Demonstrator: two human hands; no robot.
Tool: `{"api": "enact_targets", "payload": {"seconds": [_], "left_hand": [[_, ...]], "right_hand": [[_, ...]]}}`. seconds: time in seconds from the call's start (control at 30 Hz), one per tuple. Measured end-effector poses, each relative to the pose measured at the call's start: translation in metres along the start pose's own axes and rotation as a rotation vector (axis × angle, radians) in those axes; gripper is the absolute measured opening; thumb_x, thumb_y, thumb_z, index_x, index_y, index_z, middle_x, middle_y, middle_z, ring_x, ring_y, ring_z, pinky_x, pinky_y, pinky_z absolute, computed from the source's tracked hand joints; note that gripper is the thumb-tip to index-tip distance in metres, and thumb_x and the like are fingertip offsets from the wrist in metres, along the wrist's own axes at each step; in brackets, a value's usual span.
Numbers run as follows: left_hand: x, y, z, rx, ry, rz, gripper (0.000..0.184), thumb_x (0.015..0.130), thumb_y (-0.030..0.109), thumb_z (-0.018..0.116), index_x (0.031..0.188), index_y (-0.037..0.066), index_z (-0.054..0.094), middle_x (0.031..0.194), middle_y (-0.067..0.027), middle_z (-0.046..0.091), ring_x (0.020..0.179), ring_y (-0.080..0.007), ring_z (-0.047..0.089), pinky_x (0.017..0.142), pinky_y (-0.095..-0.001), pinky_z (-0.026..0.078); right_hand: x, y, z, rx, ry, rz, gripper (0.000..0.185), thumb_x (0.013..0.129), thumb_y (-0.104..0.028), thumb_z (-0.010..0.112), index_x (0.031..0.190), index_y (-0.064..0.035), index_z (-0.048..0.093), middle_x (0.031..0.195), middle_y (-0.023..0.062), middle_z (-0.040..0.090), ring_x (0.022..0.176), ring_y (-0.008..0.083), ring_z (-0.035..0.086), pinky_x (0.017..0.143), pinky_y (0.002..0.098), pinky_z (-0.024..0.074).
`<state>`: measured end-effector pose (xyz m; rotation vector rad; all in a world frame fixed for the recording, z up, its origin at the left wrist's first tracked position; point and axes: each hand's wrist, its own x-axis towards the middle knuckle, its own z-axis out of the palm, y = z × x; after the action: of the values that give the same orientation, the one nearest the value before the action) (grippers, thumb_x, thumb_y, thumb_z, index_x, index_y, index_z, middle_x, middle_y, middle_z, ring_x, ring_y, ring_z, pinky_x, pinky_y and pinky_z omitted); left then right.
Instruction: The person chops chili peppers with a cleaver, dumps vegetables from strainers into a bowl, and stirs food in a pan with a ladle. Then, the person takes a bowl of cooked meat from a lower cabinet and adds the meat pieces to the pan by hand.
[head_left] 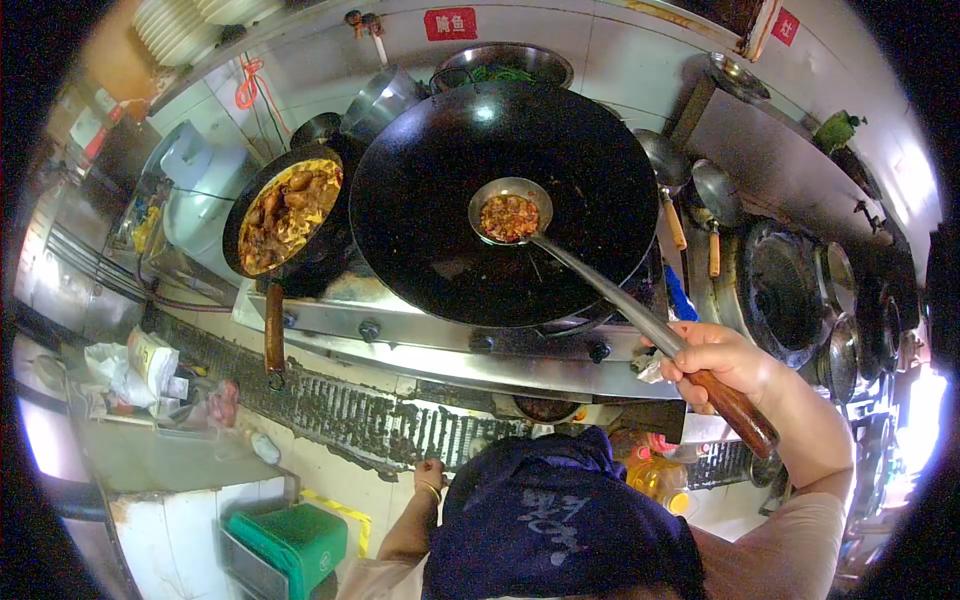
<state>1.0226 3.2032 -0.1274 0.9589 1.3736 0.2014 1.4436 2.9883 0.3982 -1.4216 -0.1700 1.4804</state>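
Observation:
My right hand [722, 366] is closed around the wooden handle of a long metal ladle [640, 316]. The ladle's bowl is over the middle of a large black wok [430, 240] and holds a reddish-brown chopped seasoning [509, 217] in oily liquid. Down beside the dark apron [560, 510], my left hand [430, 472] has its fingers curled in, with nothing visible in it. To the left of the wok sits a smaller pan [235, 235] of browned chunks and yellow strips in sauce, its wooden handle pointing toward me.
Metal stove front [440, 352] runs below the wok. Behind stands a steel bowl [553, 68] with greens. On the right are wooden-handled ladles [712, 195] and a dark round pan [785, 290]. Oil bottles [660, 485] stand low at right; a green bin [295, 545] is at lower left.

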Motion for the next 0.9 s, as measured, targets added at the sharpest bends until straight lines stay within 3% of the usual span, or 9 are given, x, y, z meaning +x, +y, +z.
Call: {"api": "enact_targets", "payload": {"seconds": [0.33,0.43,0.9], "left_hand": [[-0.012,0.013,0.004,0.11,0.034,0.037,0.019,0.09,0.022,0.057,0.094,0.004,0.054,0.073,-0.0083,0.061,0.048,-0.0163,0.053,0.042,-0.0293,0.044],[-0.03,0.037,0.008,0.197,0.027,0.038,0.02,0.091,0.023,0.057,0.094,0.003,0.053,0.074,-0.009,0.062,0.049,-0.0157,0.053,0.042,-0.029,0.043],[-0.033,0.041,0.01,0.121,-0.006,-0.001,0.01,0.088,0.014,0.053,0.087,0.004,0.053,0.067,-0.008,0.057,0.049,-0.0166,0.052,0.042,-0.0321,0.048]], "right_hand": [[0.0,-0.001,0.001,-0.03,0.002,-0.008,0.039,0.082,-0.015,0.06,0.118,-0.0091,0.047,0.076,0.0017,0.055,0.046,0.0113,0.053,0.04,0.0255,0.0417],[0.001,0.001,0.002,0.042,0.009,-0.027,0.049,0.079,-0.009,0.062,0.124,-0.0008,0.045,0.075,0.0058,0.058,0.044,0.0122,0.054,0.036,0.0231,0.0402],[0.002,0.004,0.001,0.051,0.007,-0.039,0.046,0.079,-0.006,0.059,0.124,-0.002,0.047,0.074,0.0049,0.057,0.043,0.0114,0.054,0.036,0.0224,0.0412]]}}
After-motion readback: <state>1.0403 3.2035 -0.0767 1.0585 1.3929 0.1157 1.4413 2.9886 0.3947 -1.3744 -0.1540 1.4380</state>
